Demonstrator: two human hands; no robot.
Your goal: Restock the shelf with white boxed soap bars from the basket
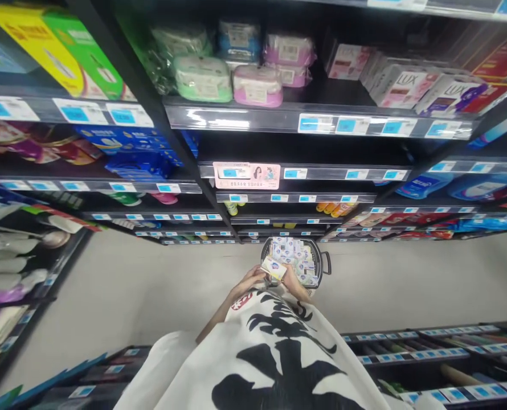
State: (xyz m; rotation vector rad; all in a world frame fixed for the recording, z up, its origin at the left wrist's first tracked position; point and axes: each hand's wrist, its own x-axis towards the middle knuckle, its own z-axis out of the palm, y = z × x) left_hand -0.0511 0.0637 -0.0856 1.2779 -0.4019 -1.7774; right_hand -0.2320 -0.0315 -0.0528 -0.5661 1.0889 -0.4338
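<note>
Nearest is the person's white shirt with bold black brush print (279, 347), filling the lower centre of the view. A bare forearm runs up from it to the left hand (250, 281). The right hand (293, 283) sits close beside it, at the shirt's upper edge.

Both hands are closed on a small white and yellow cardboard box (273, 267), one at each end. The box is tilted and held just above the near rim of the basket. The hands are small in the view, so which fingers bear on the box cannot be told for certain.

Directly beyond the hands is a round dark shopping basket (323, 259) with a handle on its right side. It is heaped with similar small white packets (297, 254).

The pale grey floor (151, 273) lies under the basket and runs up to the shelving.

The black metal shelves (236, 117) rise behind, with blue price labels (351, 125) along their edges and a pink promotional card (246, 175) on one rail. The upper shelf carries green wipe packs (202, 77), pink wipe packs (257, 85) and white LUX soap cartons (403, 85).
</note>
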